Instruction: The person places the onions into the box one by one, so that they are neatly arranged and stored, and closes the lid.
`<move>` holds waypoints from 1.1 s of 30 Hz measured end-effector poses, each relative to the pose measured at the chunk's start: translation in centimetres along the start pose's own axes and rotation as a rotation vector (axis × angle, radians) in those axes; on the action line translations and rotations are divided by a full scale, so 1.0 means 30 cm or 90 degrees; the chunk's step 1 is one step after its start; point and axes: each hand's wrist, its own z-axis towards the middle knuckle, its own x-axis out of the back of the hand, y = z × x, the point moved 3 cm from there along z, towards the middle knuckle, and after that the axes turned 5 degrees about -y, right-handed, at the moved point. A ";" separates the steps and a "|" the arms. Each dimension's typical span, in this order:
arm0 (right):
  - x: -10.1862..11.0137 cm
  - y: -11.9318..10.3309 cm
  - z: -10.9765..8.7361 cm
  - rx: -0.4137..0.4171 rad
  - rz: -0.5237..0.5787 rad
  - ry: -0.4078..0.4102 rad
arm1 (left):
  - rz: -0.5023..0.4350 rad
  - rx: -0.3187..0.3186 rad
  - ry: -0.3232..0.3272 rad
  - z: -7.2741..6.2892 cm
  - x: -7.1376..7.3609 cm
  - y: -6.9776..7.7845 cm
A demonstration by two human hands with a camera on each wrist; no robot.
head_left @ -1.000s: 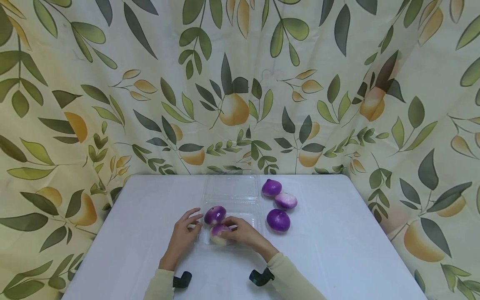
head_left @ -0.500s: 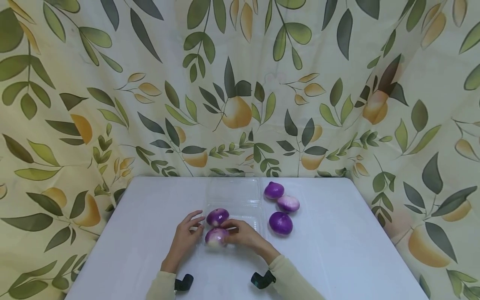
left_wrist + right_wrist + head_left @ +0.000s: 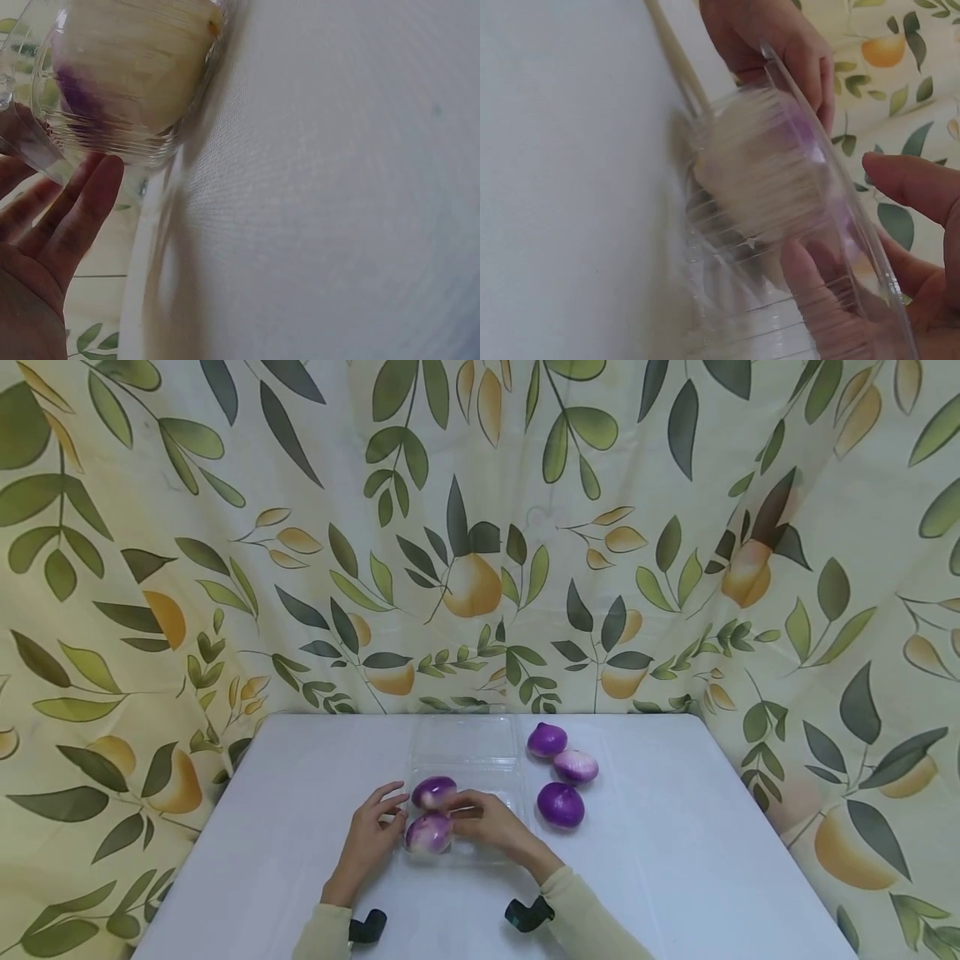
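Clear container: on the tabletop, about midway between its left and right edges, with the lid folded back toward the far edge. The plastic looks thin and light, so a hard sideways push could slide or buckle it.
Near onion: inside the container at its near left corner, seen through the ribbed wall in the left wrist view. Being round, it could roll into the bare right half if nothing stops it.
Far onion: also along the left wall, just beyond the near onion; whether the 2 touch is hard to tell. A knock from its neighbour could turn it out of place.
Left hand: fingers extended at the container's left wall, gripping nothing; at least 1 fingertip seems to meet the plastic. Without that brace, the container could shift under a push from the right.
Right hand: reaches in over the container's right side, fingers relaxed beside the near onion, wrapped round nothing; how hard they press cannot be told. Pulled back low, they could drag the onion or catch the rim.
3 loose onions: on the tabletop, right of the container: a purple onion nearest the far edge, a pale onion, and a dark onion closest to the right hand. A careless brush could set them rolling, the purple onion perhaps over that edge.
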 end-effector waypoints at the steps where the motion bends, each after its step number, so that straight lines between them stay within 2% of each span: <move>1: 0.006 -0.002 0.000 0.003 0.002 0.008 | -0.001 0.002 -0.001 0.000 0.000 0.001; 12: 0.067 -0.067 -0.042 0.012 0.028 0.077 | 0.008 0.003 -0.007 0.008 -0.002 0.007; 20: 0.090 -0.109 -0.080 0.011 0.044 0.083 | 0.003 0.015 -0.007 0.003 0.004 0.010; 27: 0.136 -0.139 -0.109 0.015 0.065 0.116 | -0.005 0.009 -0.012 0.013 -0.001 0.012; 33: 0.160 -0.157 -0.130 0.022 0.082 0.126 | 0.013 0.005 -0.008 0.011 -0.001 0.013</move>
